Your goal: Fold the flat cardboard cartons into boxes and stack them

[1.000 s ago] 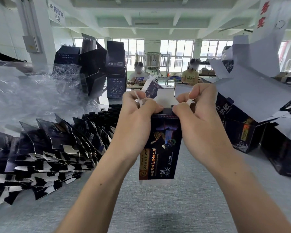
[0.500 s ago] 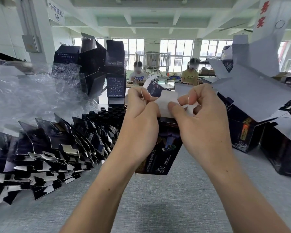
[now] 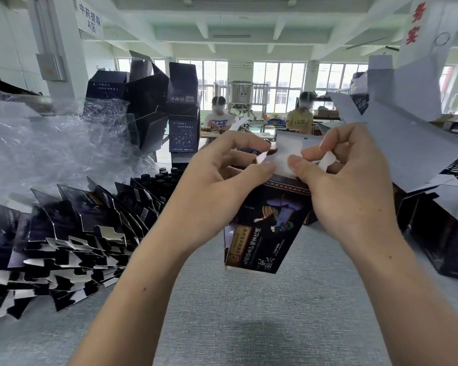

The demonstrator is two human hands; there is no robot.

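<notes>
Since half a second ago the carton (image 3: pixel 270 228) has swung from a leftward tilt to nearly upright, its printed front now turned more toward the camera, and both hands have stayed at its top end. It hangs in the air above the grey table (image 3: pixel 249 318), touching nothing but the hands. On the table to the left lies a fanned pile of flat cartons (image 3: pixel 64 233), and behind it stand dark bottles (image 3: pixel 159 179), partly hidden by the left forearm. Crumpled clear plastic wrap (image 3: pixel 50 149) rises beyond the pile. To the right are dark folded boxes (image 3: pixel 439 233) with grey flaps spread open, and the right hand covers part of them. Further back on the left is a stack of folded boxes (image 3: pixel 181 114). Beyond it two people (image 3: pixel 220 114) sit at a far table before the windows (image 3: pixel 275 75). The left hand (image 3: pixel 214 191) has its fingers curled, with thumb and forefinger pinching a small side flap at the carton's top. The right hand (image 3: pixel 354 186) is curled as well, its thumb on the white top flap (image 3: pixel 288 154) and its fingers closed behind it around a white tab.
</notes>
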